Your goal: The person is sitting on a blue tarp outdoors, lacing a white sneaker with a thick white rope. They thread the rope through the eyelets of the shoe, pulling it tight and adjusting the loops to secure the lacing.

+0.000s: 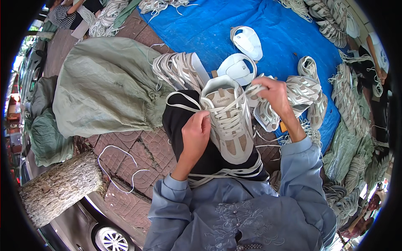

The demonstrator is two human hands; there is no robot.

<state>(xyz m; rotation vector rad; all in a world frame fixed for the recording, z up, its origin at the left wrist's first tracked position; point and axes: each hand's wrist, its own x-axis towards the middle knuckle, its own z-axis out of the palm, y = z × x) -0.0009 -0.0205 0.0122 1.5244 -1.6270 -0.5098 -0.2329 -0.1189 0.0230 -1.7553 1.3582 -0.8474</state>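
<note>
A white and beige sneaker point(231, 125) rests on my black-covered lap, toe toward me, with pale laces point(228, 119) crisscrossed up its front. My left hand point(195, 133) is closed at the left side of the sneaker's collar, pinching a shoelace; a loop of it point(182, 97) arcs out to the left. On the other side, my right hand point(273, 93) is raised and pinches the lace that runs from the upper eyelets. What lies inside the fingers is partly hidden. More loose laces point(226, 172) lie across my lap below the toe.
Two sneaker pieces with white insides point(247, 42) lie on a blue tarp point(192, 33). Stacked sneaker uppers point(178, 73) stand beside a large grey-green sack point(104, 88). More shoes point(305, 90) lie at right. A tree trunk point(60, 188) and parked car point(75, 221) are at lower left.
</note>
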